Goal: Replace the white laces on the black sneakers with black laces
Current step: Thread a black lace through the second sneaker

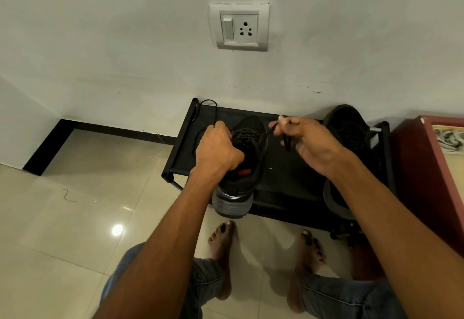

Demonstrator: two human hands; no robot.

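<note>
Against the wall, on a black rack [288, 168], my left hand [217, 148] grips the sneaker [251, 158]; at three o'clock my right hand [308, 140] pinches a black lace [286, 140] (threading seems underway). Second sneaker [349, 127] unclear.

Dim, warm indoor light from overhead. One bright glare spot on the glossy beige floor tiles [75, 218]. Soft shadows under the black fabric-topped rack [296, 168]. Wide-angle bending at edges; black surfaces lose detail; slight softness throughout.
</note>
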